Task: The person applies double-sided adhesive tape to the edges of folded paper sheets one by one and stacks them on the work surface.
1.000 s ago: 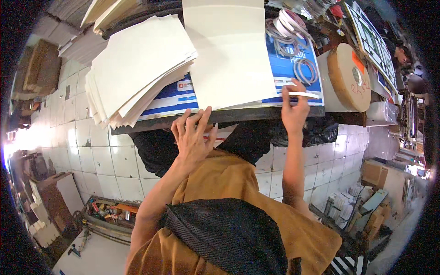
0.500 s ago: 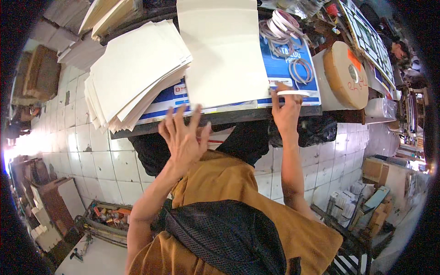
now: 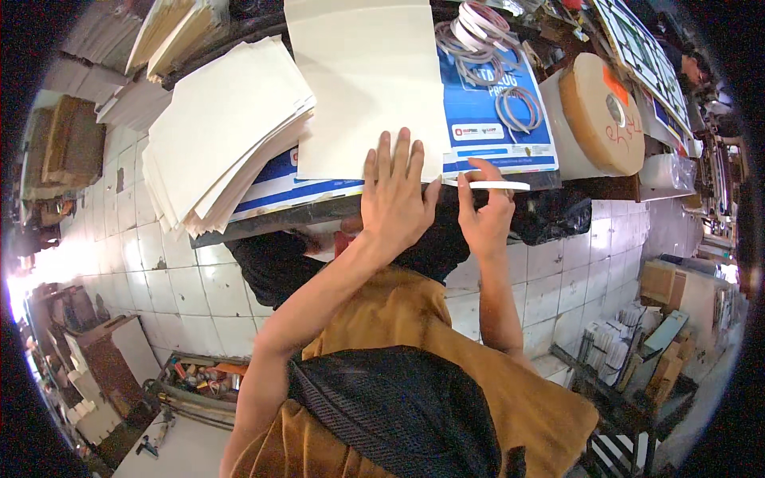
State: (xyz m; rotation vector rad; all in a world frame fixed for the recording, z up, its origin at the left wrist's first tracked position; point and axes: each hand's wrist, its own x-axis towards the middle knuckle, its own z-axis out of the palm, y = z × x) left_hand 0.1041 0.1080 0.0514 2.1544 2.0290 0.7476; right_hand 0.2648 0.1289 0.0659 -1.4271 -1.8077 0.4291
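Observation:
Fingers stretched, my left hand lies flat on the lower right part of a large cream paper sheet. My right hand is just beyond the sheet's lower right corner, its thumb and forefinger near the edge. Around its fingers sits a thin white ring, looking like a narrow roll of tape seen edge-on. Under the sheet is a blue and white printed board on the dark table. A fanned stack of cream paper leans out to the left.
Several loose narrow rings lie on the board's right side. Beyond them stands a big tan-faced roll. More paper stacks are at the back left. A crate of small items stands low on the left, above white floor tiles.
My left hand has moved right and forward from the table's front edge onto the sheet. My right hand, with the tape roll, has shifted slightly left and toward me. The view has moved slightly.

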